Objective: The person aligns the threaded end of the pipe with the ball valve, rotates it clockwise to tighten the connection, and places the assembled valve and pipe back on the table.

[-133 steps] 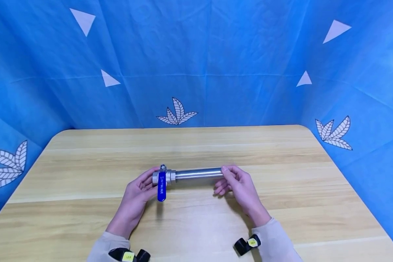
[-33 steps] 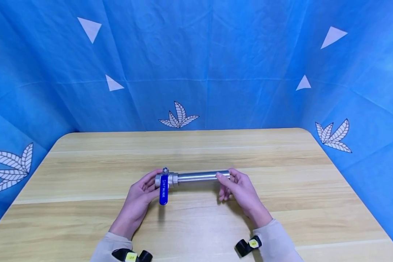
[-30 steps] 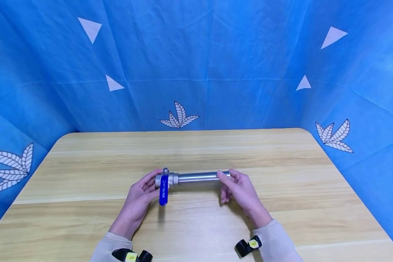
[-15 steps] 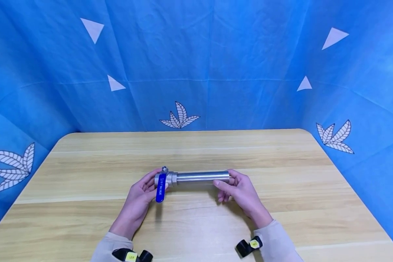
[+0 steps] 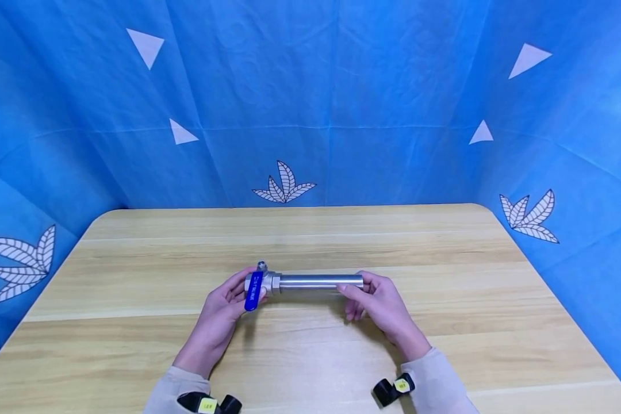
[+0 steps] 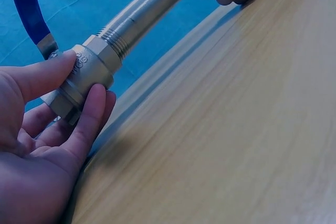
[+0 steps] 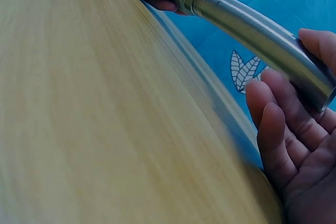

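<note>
- Pinching firmly, the left hand (image 5: pixel 218 307) had its thumb and fingers round the silver metal ball valve (image 6: pixel 88 72)!
- Out in front slanted its long, flat blue lever (image 5: pixel 253 291), toward the person.
- Across went the smooth, silver metal pipe (image 5: pixel 315 282), threads showing at the valve, its far end between the right hand's (image 5: pixel 383 305) thumb and fingers.
- Everything hung above the pale wood-grain desk (image 5: pixel 310 356).

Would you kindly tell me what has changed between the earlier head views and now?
The free end of the blue lever has swung leftward. The right hand has moved its thumb from the top of the steel pipe down to its near side. The pipe, slightly slanted before, now looks level. The left hand still holds the valve.
</note>
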`<state>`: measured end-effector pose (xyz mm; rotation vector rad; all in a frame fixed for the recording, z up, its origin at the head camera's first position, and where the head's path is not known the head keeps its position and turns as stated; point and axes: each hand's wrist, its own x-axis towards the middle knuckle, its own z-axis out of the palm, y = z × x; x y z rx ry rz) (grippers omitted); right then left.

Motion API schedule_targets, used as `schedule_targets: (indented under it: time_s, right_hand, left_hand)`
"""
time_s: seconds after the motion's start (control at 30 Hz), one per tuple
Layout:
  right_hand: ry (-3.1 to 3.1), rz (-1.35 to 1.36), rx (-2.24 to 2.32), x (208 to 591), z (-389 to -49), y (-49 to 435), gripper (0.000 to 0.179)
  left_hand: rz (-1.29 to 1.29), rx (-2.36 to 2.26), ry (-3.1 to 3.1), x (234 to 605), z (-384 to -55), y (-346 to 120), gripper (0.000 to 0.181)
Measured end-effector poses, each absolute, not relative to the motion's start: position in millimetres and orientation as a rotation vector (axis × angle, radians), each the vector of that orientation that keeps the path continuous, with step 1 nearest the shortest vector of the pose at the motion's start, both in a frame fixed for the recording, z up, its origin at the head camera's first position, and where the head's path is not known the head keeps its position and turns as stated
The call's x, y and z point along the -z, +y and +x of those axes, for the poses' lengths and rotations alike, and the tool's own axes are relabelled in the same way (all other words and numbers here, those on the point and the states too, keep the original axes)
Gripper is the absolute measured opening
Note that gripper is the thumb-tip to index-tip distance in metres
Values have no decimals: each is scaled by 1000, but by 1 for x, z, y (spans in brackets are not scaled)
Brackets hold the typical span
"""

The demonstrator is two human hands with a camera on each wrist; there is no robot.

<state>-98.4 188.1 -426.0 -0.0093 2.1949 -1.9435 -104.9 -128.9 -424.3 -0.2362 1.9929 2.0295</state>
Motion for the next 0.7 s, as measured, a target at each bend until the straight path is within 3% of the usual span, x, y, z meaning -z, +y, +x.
schedule_targets:
  time_s: [0.3, 0.7]
  right_hand:
    - [2174, 115, 1932, 423, -98, 185, 50]
    - [2183, 51, 1910, 420, -94, 187, 41]
  left_hand:
    - [-176, -2114, 1934, 424, -103, -129, 70]
    - [-204, -2051, 1964, 424, -105, -128, 70]
